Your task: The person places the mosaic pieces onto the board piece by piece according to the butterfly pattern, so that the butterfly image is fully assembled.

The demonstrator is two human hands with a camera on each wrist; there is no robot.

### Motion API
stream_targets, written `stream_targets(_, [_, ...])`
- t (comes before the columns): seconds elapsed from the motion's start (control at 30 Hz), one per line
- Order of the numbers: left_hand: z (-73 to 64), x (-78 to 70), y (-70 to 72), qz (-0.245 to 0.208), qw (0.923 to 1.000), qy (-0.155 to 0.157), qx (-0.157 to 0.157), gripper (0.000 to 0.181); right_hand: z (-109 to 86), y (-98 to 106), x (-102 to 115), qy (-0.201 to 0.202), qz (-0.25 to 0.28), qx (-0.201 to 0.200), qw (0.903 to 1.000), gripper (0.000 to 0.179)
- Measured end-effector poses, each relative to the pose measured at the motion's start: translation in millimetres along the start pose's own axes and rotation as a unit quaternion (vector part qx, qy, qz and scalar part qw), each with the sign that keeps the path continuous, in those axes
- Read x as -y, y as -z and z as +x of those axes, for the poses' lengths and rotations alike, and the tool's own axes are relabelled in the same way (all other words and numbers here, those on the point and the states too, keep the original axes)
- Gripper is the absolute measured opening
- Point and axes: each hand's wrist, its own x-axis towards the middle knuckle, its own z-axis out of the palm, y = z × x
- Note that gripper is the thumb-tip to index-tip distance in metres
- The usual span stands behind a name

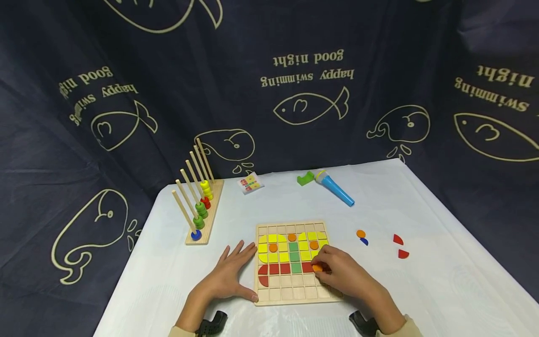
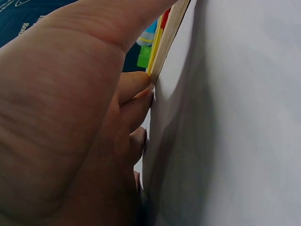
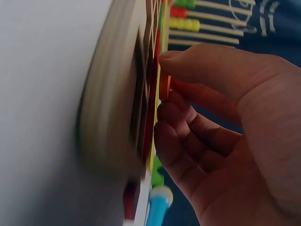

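A wooden grid board point(image 1: 286, 294) lies on the white table, its squares partly filled with yellow, red, green and orange flat pieces. My left hand point(image 1: 227, 276) rests beside the board's left edge, fingers spread, the thumb touching the lower left corner. In the left wrist view its fingertips meet the board's side. Over the right part of the board, my right hand point(image 1: 343, 271) pinches an orange disc point(image 1: 317, 268) between thumb and fingers, close to the red row. The right wrist view shows the orange disc point(image 3: 164, 85) edge-on, just above the board.
To the right lie an orange disc point(image 1: 360, 233), a blue half-disc point(image 1: 364, 241) and two red quarter pieces point(image 1: 398, 239). A peg stand point(image 1: 203, 229) with coloured beads is at the left. Behind are a pattern card point(image 1: 250, 183), a green block point(image 1: 305, 178) and a blue toy microphone point(image 1: 337, 189).
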Motion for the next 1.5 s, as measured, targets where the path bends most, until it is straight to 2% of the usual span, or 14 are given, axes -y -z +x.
stream_targets(0.2, [0.2, 0.8, -0.3, 0.002, 1.0000, 0.003, -0.002, 0.132, 13.6, -11, 16, 0.058, 0.005, 0.005, 0.9983, 0.016])
stream_targets(0.47, [0.1, 0.9, 0.0, 0.002, 1.0000, -0.003, -0.004, 0.131, 31.8, -20, 35, 0.100, 0.022, 0.036, 0.9941, 0.019])
stream_targets(0.7, [-0.2, 0.9, 0.3, -0.001, 1.0000, -0.006, -0.002, 0.129, 41.2, -32, 48, 0.111, 0.027, 0.064, 0.9914, 0.017])
stream_targets(1.07, [-0.4, 0.4, 0.7, 0.004, 1.0000, -0.003, 0.003, 0.128, 45.3, -41, 59, 0.138, 0.038, 0.084, 0.9862, 0.018])
stream_targets(1.5, [-0.9, 1.0, -0.1, -0.002, 0.9999, -0.013, -0.005, 0.128, 42.3, -41, 60, 0.147, 0.019, 0.065, 0.9869, 0.014])
